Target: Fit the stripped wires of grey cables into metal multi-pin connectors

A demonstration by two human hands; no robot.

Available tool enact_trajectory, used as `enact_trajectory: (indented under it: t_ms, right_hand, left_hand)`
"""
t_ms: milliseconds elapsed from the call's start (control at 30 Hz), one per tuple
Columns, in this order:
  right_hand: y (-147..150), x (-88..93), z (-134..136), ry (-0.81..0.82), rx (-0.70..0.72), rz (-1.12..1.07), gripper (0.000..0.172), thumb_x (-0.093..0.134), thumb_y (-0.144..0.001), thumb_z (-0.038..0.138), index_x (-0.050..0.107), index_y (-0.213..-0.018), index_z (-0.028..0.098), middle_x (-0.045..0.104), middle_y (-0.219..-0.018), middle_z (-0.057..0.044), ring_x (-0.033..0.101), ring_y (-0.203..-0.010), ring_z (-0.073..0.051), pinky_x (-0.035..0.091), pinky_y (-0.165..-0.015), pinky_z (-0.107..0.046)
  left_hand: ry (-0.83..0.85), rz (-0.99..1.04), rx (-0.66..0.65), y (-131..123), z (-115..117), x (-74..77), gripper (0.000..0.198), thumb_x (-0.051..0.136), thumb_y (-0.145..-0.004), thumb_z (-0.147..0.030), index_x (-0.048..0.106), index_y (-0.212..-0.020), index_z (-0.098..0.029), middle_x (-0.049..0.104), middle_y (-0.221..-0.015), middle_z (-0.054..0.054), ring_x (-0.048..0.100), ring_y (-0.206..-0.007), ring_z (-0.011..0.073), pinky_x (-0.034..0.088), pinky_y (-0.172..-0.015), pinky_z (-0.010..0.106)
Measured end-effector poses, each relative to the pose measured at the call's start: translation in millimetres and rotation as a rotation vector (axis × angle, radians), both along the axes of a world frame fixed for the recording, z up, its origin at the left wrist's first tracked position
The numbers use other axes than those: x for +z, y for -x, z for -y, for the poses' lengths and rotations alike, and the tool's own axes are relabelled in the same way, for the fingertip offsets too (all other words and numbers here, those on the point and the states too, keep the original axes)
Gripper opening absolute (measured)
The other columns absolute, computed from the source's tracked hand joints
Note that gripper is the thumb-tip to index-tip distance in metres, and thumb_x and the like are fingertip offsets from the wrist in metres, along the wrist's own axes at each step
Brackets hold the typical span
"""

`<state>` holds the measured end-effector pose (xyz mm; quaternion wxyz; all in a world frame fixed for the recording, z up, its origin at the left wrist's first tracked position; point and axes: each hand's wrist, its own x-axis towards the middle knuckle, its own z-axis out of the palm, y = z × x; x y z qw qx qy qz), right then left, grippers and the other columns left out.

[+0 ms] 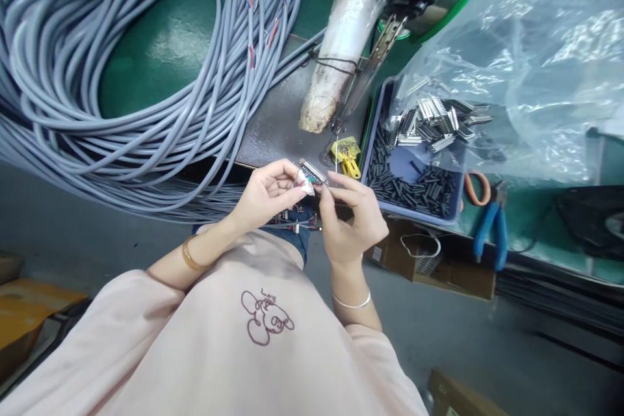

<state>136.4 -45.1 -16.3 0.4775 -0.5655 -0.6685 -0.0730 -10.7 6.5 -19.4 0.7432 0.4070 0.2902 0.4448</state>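
My left hand (pixel 269 194) is closed in a pinch by the left end of a metal multi-pin connector (pixel 313 173). White wrapping covers its fingertips, and short coloured wires (pixel 307 180) show there beneath the connector. At the connector's right end, the thumb and index finger of my right hand (pixel 353 216) come together, with the other fingers loosely bent. A thin solder-like wire (pixel 336 155) hangs just above the connector. Exactly where the fingertips touch the wires is too small to make out.
Grey cables (pixel 195 91) with stripped ends fill the left. A white-wrapped tube (pixel 327 71) and metal bracket hang overhead. Right of them are a yellow clip-like piece (pixel 348 162), a blue bin (pixel 461 198) of connectors and black sleeves, blue-handled pliers (pixel 491 227) and a plastic bag (pixel 526 65).
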Motion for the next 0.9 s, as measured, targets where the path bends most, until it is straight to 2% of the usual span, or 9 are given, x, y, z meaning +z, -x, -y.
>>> enact_trajectory:
  t_ms: [133, 233, 333, 400, 533, 733, 900]
  right_hand:
    - [-3.2, -4.5, -0.6, 0.109, 0.039, -0.143, 0.009, 0.069, -0.091, 0.014, 0.065, -0.09, 0.022, 0.079, -0.094, -0.001, 0.077, -0.087, -0.014, 0.063, -0.072, -0.026]
    - [-4.4, -7.0, -1.3, 0.089, 0.052, -0.193, 0.011, 0.07, -0.09, 0.012, 0.065, -0.091, 0.022, 0.079, -0.093, 0.0, 0.077, -0.086, -0.013, 0.062, -0.072, -0.025]
    - [-5.1, -5.7, -3.9, 0.025, 0.055, -0.155, 0.016, 0.072, -0.087, 0.009, 0.066, -0.092, 0.022, 0.08, -0.095, 0.0, 0.077, -0.088, -0.013, 0.062, -0.079, -0.025]
    - [-5.5, -3.2, -6.2, 0.017, 0.055, -0.115, 0.017, 0.072, -0.086, 0.007, 0.065, -0.092, 0.022, 0.08, -0.095, -0.001, 0.078, -0.089, -0.013, 0.062, -0.082, -0.026]
    - [-6.2, 1.5, -9.9, 0.038, 0.047, -0.09, 0.016, 0.071, -0.087, 0.008, 0.063, -0.09, 0.022, 0.08, -0.096, -0.001, 0.077, -0.089, -0.014, 0.063, -0.081, -0.027]
    - [-6.7, 2.6, -13.2, 0.011, 0.049, -0.028, 0.016, 0.07, -0.088, 0.008, 0.063, -0.091, 0.021, 0.08, -0.097, -0.002, 0.077, -0.089, -0.012, 0.063, -0.081, -0.025]
    - [-6.7, 2.4, -13.7, -0.003, 0.014, -0.025, 0.016, 0.07, -0.089, 0.008, 0.062, -0.089, 0.022, 0.08, -0.093, 0.0, 0.077, -0.086, -0.012, 0.062, -0.079, -0.024]
  left_hand:
    - [-0.003, -0.059, 0.013, -3.1, -1.4, 1.7, 0.033, 0.089, -0.068, -0.029, 0.061, -0.076, -0.015, 0.063, -0.071, -0.003, 0.049, -0.049, 0.0014, 0.044, -0.046, 0.014]
    - [-0.041, -0.13, 0.066, -5.1, -1.5, 2.1, 0.027, 0.086, -0.069, -0.026, 0.063, -0.075, -0.015, 0.064, -0.073, -0.001, 0.053, -0.054, 0.0032, 0.045, -0.048, 0.013]
    - [-0.113, -0.228, 0.135, -7.5, -1.4, 3.8, 0.019, 0.08, -0.074, -0.024, 0.064, -0.076, -0.015, 0.065, -0.073, -0.001, 0.056, -0.059, 0.0054, 0.047, -0.051, 0.014]
    - [-0.159, -0.285, 0.166, -9.0, -1.8, 5.3, 0.015, 0.076, -0.076, -0.023, 0.064, -0.076, -0.015, 0.062, -0.069, -0.002, 0.053, -0.056, 0.0049, 0.046, -0.05, 0.015]
    - [-0.221, -0.335, 0.193, -10.6, -3.5, 7.3, 0.011, 0.073, -0.078, -0.022, 0.064, -0.077, -0.015, 0.057, -0.063, -0.003, 0.047, -0.051, 0.0045, 0.041, -0.045, 0.015]
    - [-0.337, -0.407, 0.243, -11.4, -4.5, 9.0, 0.005, 0.068, -0.08, -0.019, 0.065, -0.077, -0.016, 0.062, -0.068, -0.001, 0.048, -0.054, 0.0048, 0.041, -0.049, 0.016]
    - [-0.334, -0.431, 0.221, -10.5, -2.9, 8.7, 0.003, 0.067, -0.08, -0.019, 0.065, -0.08, -0.016, 0.062, -0.067, -0.002, 0.049, -0.054, 0.0046, 0.041, -0.05, 0.016]
